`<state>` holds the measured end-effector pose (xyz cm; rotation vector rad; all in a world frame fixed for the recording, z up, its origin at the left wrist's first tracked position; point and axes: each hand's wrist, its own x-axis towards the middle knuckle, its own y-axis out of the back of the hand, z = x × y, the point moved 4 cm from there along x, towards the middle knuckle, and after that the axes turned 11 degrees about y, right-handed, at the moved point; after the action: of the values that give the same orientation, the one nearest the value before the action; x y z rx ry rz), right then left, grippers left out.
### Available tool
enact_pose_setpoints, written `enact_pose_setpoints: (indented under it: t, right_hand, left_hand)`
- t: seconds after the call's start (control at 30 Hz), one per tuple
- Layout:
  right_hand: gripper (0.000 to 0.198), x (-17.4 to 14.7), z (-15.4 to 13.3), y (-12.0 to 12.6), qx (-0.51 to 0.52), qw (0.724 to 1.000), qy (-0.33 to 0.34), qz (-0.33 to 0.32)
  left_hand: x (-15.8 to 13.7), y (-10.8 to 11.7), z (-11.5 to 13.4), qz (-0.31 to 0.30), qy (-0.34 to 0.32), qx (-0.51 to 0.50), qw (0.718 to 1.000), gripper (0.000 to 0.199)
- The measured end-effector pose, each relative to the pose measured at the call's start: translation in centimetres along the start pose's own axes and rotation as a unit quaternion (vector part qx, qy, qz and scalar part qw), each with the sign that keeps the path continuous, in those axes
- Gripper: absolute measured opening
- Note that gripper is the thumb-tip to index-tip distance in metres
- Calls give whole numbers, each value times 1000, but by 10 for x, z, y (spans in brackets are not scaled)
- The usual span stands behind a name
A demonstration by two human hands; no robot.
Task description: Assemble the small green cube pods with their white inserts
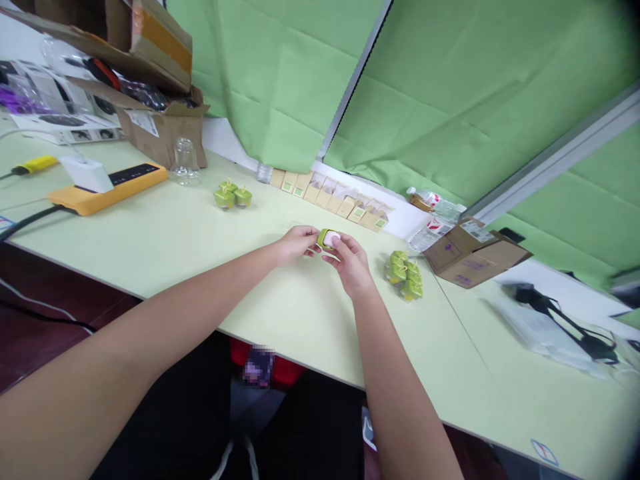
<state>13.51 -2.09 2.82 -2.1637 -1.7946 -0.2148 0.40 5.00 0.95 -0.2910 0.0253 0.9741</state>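
Observation:
Above the middle of the table [300, 300], both hands meet at a small green case with a rounded rim [321, 237]. A whitish, smooth block [331, 239] shows inside the green rim. My left hand [299, 244] pinches the case at its left edge. The thumb of my right hand [353, 263] presses on the whitish block, with the fingers curled behind and below. A clear film or sheet, hard to make out, lies just behind my left hand. Small green-lidded pieces in clear cups stand in one group [233, 195] to the left and another group [404, 275] to the right.
Small cardboard boxes [330, 197] line the table's back edge. At left are an orange power strip [113, 187], a clear bottle [186, 163] and an open carton [160, 130]. Plastic bottles [433, 227], a brown box [473, 253] and a black strap [565, 320] lie at right.

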Motion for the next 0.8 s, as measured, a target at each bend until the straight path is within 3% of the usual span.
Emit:
enact_pose_setpoints:
  t: [0.8]
  right_hand:
    - [39, 0, -1, -1, -10, 1000, -8, 0]
  left_hand:
    - [0, 0, -1, 0, 5, -2, 1000, 24]
